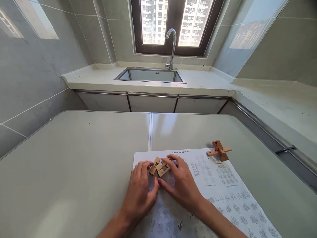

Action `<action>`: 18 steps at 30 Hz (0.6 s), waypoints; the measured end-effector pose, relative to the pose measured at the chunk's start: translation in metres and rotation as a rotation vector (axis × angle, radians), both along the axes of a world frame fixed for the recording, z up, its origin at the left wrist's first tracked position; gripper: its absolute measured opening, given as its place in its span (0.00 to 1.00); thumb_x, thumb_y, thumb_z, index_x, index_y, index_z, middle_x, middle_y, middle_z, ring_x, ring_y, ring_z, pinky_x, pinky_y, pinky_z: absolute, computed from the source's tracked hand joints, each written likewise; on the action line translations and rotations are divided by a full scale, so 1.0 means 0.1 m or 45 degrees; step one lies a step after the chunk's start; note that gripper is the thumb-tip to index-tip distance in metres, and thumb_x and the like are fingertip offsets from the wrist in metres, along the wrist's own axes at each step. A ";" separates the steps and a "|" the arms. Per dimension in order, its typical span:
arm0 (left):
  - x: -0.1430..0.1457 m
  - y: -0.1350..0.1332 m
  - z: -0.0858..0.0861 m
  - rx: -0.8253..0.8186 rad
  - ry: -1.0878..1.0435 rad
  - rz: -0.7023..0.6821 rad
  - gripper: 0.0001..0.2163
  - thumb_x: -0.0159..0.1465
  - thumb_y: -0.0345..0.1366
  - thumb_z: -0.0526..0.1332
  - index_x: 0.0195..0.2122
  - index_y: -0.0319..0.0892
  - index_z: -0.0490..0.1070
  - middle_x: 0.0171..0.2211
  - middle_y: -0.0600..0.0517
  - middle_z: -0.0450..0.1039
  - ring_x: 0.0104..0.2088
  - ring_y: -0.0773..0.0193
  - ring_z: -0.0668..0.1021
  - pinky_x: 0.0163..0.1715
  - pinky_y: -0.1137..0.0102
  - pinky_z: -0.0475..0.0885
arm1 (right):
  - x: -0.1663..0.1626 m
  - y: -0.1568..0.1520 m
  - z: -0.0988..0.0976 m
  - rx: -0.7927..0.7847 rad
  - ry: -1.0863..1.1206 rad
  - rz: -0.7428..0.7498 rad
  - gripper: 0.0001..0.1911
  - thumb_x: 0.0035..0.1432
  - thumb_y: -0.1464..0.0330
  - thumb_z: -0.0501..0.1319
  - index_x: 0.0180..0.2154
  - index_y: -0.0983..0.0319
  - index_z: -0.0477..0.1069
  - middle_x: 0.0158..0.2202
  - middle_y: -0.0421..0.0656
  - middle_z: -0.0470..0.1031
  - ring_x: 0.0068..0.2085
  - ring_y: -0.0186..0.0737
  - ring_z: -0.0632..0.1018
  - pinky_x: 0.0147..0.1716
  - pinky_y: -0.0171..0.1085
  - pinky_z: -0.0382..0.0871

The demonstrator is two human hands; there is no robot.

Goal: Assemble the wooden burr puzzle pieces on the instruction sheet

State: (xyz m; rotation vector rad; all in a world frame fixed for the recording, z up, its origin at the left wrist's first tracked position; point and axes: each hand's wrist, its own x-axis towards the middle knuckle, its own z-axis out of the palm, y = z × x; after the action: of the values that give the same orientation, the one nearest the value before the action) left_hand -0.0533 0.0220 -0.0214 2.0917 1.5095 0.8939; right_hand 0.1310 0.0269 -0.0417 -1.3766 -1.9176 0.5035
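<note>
several wooden pieces (159, 167) are being pinched by fingertips of left hand (138, 191) and right hand (182, 185), just ahead of both palms; they could be slid apart by uneven pressure.

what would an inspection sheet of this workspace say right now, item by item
surface: pale table with a seam down the middle; a printed sheet lies on it
job's things: wooden pieces on the sheet, partly fitted together; wooden cross at the sheet's far right corner
clutter: nothing seen
hands: left hand and right hand both grip the wooden pieces with their fingertips
cables: nothing seen
surroundings: sink with tap under a window; grey tiled walls
</note>
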 end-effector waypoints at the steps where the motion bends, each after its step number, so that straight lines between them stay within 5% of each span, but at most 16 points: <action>1: 0.00 0.00 -0.01 0.009 0.040 -0.015 0.15 0.66 0.30 0.59 0.54 0.45 0.67 0.51 0.45 0.74 0.51 0.49 0.77 0.51 0.54 0.73 | -0.01 0.00 -0.01 0.013 -0.008 -0.005 0.31 0.58 0.69 0.70 0.61 0.52 0.67 0.60 0.53 0.67 0.57 0.60 0.74 0.56 0.61 0.74; 7: -0.02 0.01 0.00 0.045 0.133 -0.121 0.14 0.66 0.31 0.62 0.52 0.47 0.66 0.45 0.48 0.77 0.44 0.50 0.79 0.46 0.55 0.75 | 0.12 0.05 -0.03 0.055 0.048 0.056 0.27 0.57 0.78 0.64 0.57 0.54 0.70 0.57 0.51 0.70 0.58 0.57 0.75 0.56 0.58 0.75; 13: -0.10 0.09 -0.01 0.074 0.174 -0.279 0.32 0.65 0.30 0.65 0.68 0.49 0.56 0.63 0.43 0.69 0.59 0.47 0.76 0.57 0.54 0.74 | 0.29 0.12 0.04 0.043 0.092 0.308 0.25 0.57 0.80 0.61 0.53 0.54 0.71 0.53 0.49 0.73 0.58 0.53 0.74 0.56 0.53 0.76; 18: -0.20 0.17 0.03 -0.096 0.136 -0.439 0.32 0.66 0.32 0.68 0.68 0.55 0.57 0.55 0.49 0.76 0.48 0.54 0.81 0.51 0.58 0.78 | 0.35 0.14 0.01 -0.035 0.171 0.352 0.29 0.57 0.80 0.61 0.57 0.54 0.68 0.57 0.49 0.71 0.59 0.51 0.74 0.58 0.52 0.75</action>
State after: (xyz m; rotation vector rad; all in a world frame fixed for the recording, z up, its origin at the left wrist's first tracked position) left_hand -0.0737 0.0392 -0.0184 2.2789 1.1578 0.5974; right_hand 0.1657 0.0406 -0.0412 -1.0693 -2.0051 0.7380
